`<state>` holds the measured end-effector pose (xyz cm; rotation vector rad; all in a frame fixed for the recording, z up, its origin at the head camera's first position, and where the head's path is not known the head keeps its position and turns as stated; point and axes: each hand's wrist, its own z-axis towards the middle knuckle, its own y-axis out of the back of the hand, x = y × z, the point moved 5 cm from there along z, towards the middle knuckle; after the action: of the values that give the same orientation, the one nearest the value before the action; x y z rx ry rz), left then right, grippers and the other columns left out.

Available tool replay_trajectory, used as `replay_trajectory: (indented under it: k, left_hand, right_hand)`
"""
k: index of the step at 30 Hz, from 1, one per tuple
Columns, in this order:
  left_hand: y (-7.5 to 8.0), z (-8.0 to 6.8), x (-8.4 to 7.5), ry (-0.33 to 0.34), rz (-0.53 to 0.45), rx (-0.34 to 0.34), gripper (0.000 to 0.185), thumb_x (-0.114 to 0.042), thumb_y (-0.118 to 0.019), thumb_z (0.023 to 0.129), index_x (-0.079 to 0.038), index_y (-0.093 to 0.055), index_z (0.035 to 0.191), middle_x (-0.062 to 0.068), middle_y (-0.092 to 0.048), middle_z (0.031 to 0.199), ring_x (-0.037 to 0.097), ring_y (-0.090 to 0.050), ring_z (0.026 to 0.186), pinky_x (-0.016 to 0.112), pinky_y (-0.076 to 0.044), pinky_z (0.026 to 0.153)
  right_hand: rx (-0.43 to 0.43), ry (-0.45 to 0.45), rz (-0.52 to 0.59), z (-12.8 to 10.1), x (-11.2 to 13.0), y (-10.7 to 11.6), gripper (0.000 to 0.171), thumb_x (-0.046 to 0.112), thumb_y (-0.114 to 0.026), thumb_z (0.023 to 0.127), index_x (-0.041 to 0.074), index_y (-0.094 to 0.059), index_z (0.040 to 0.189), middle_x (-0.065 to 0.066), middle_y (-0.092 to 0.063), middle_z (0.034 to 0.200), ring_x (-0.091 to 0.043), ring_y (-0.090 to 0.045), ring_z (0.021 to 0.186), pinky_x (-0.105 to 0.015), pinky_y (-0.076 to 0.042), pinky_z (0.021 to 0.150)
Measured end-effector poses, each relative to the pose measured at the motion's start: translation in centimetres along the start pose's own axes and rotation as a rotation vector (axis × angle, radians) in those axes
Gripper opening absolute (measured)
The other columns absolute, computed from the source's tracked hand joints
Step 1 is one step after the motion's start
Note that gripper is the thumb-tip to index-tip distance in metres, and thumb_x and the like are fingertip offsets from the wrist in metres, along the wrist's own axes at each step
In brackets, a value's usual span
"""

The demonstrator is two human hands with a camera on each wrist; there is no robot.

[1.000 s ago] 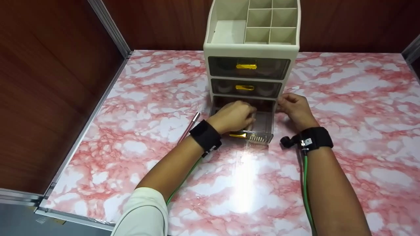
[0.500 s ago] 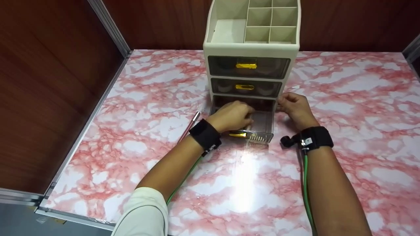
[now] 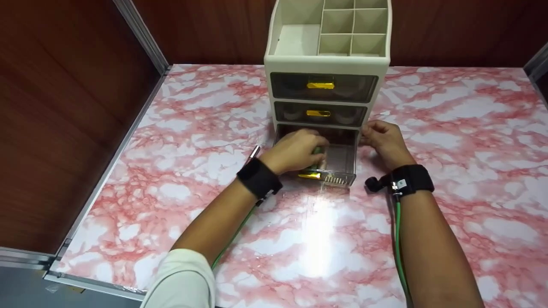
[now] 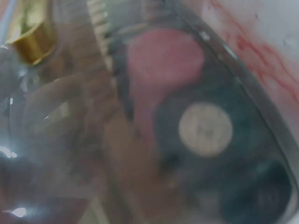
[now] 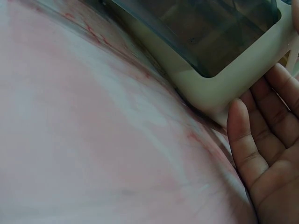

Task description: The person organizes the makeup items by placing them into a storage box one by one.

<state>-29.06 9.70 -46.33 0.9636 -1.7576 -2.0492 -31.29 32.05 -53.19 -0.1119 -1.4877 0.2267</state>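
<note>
A cream organizer [image 3: 327, 64] has its transparent bottom drawer [image 3: 342, 160] pulled out. My left hand [image 3: 295, 149] reaches into this drawer with bent fingers. Something green [image 3: 317, 150] shows between its thumb and fingers; whether they grip it is unclear. Through the clear plastic, the left wrist view shows blurred a pink round shape [image 4: 166, 58] and a dark green round thing with a pale disc [image 4: 205, 129]. My right hand [image 3: 385, 143] is at the organizer's lower right side. In the right wrist view its thumb [image 5: 240, 126] is extended beside the cream corner.
A thin pink stick with a silver end [image 3: 253, 154] lies left of the drawer, partly behind the left wrist. Two upper drawers [image 3: 323, 87] with gold handles are closed. Brown panels [image 3: 205, 34] stand behind and left of the red-and-white marbled table [image 3: 192, 128].
My left hand has shifted slightly left within the drawer, and its thumb and fingers are farther apart, exposing the green thing. My right hand has stayed in place.
</note>
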Motion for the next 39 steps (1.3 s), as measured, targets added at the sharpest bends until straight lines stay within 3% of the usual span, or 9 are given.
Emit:
replay_trajectory:
  k: [6,10,13,21,28,33,39]
  left_hand:
    - [1.9,-2.7,0.4,-0.088,-0.084,-0.140,0.025,-0.024,-0.065,0.095,-0.010,-0.071,0.114,0.003,-0.067,0.110,0.016,-0.061,0.101,0.028,-0.047,0.089]
    - [3.2,-4.4,1.0,-0.105,-0.129,-0.215,0.022,-0.021,-0.066,0.094,-0.008,-0.072,0.111,0.002,-0.068,0.109,0.014,-0.061,0.101,0.026,-0.046,0.090]
    - [3.9,-5.6,1.3,-0.107,-0.142,-0.234,0.020,-0.021,-0.065,0.095,-0.008,-0.073,0.109,0.001,-0.069,0.107,0.013,-0.062,0.100,0.026,-0.047,0.090]
    - [4.6,-8.4,2.3,-0.041,-0.160,-0.200,0.022,-0.022,-0.064,0.096,-0.009,-0.072,0.112,0.003,-0.069,0.107,0.015,-0.062,0.097,0.027,-0.048,0.085]
    - [4.7,-10.5,3.6,-0.045,-0.153,-0.244,0.020,-0.022,-0.065,0.095,-0.007,-0.073,0.106,0.003,-0.071,0.100,0.015,-0.061,0.080,0.029,-0.049,0.072]
    - [4.7,-11.5,5.2,0.019,-0.170,-0.241,0.018,-0.019,-0.067,0.094,-0.008,-0.074,0.106,0.001,-0.071,0.097,0.012,-0.061,0.081,0.029,-0.050,0.073]
    - [4.1,-12.4,7.5,0.107,-0.188,-0.167,0.021,-0.016,-0.067,0.093,-0.005,-0.073,0.110,0.005,-0.071,0.100,0.019,-0.063,0.084,0.031,-0.051,0.075]
  right_hand:
    - [-0.011,0.012,0.009,0.1,-0.1,-0.1,0.011,0.012,-0.069,0.091,0.001,-0.069,0.089,-0.008,-0.067,0.084,-0.021,-0.068,0.071,-0.032,-0.056,0.071]
    - [-0.013,0.013,-0.005,0.0,0.0,0.1,0.014,0.013,-0.068,0.092,0.000,-0.068,0.091,-0.009,-0.067,0.085,-0.021,-0.068,0.072,-0.033,-0.056,0.073]
    - [-0.016,0.010,-0.007,0.0,0.0,0.1,0.015,0.013,-0.068,0.092,-0.002,-0.068,0.092,-0.010,-0.068,0.085,-0.022,-0.068,0.072,-0.033,-0.056,0.073]
    - [-0.026,0.016,-0.028,-0.1,0.1,0.0,0.015,0.014,-0.069,0.092,-0.001,-0.067,0.091,-0.009,-0.067,0.085,-0.021,-0.067,0.070,-0.033,-0.056,0.071]
    - [0.001,0.020,0.004,-0.1,0.2,-0.2,0.014,0.012,-0.068,0.092,-0.001,-0.067,0.092,-0.009,-0.068,0.086,-0.021,-0.067,0.072,-0.032,-0.056,0.073]
    - [-0.010,0.026,-0.002,-0.1,0.2,-0.2,0.011,0.013,-0.068,0.092,0.002,-0.069,0.090,-0.008,-0.067,0.086,-0.020,-0.067,0.072,-0.032,-0.056,0.073]
    - [-0.012,0.022,-0.005,0.0,0.0,-0.2,0.011,0.013,-0.068,0.092,0.002,-0.069,0.090,-0.008,-0.067,0.085,-0.020,-0.067,0.071,-0.032,-0.056,0.073]
